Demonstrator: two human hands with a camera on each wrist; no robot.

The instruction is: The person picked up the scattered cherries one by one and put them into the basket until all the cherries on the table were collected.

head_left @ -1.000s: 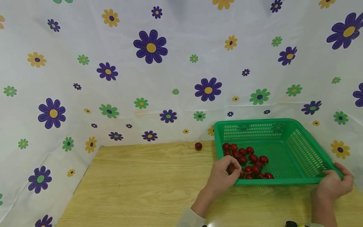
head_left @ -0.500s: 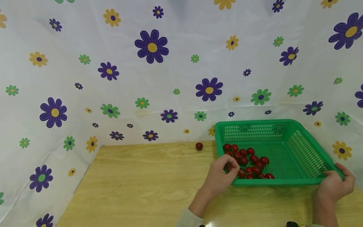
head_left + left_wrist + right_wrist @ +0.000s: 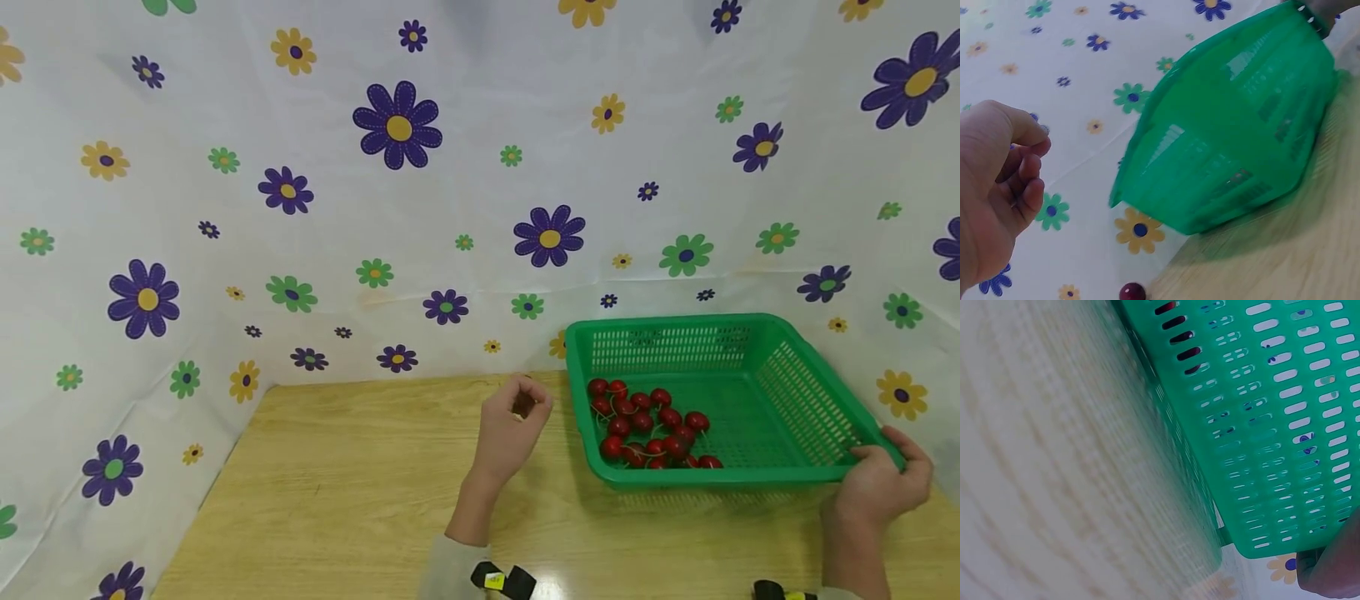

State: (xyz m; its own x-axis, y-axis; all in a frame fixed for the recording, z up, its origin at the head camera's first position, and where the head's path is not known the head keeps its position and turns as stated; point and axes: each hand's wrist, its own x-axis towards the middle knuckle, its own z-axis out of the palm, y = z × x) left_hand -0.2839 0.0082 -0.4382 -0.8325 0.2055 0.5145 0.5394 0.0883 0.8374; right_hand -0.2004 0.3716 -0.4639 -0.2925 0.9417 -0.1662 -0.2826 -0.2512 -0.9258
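Note:
In the head view, my left hand (image 3: 513, 429) hovers above the table, left of the green plastic basket (image 3: 750, 477). Its fingers are curled with thumb and index tips close together, and I see nothing held. In the left wrist view a dark red cherry (image 3: 1132, 292) lies on the table near the wall, apart from the fingers; from the head, the hand mostly covers it. My right hand (image 3: 885, 487) grips the basket's near right corner, thumb over the rim. Several red cherries with stems (image 3: 641, 421) lie in the basket's left part. The right wrist view shows the slotted basket wall (image 3: 1260, 437).
A white cloth wall with flower prints (image 3: 442, 217) stands behind the table and at both sides. The basket's back is close to it. Pale wooden table top (image 3: 360, 467) extends left of the basket. A black strap (image 3: 502, 579) sits at the left sleeve.
My left hand has left the cherries at the basket's near left corner and moved left, over the lone cherry. A cherry now shows where it was. The right hand still grips the basket.

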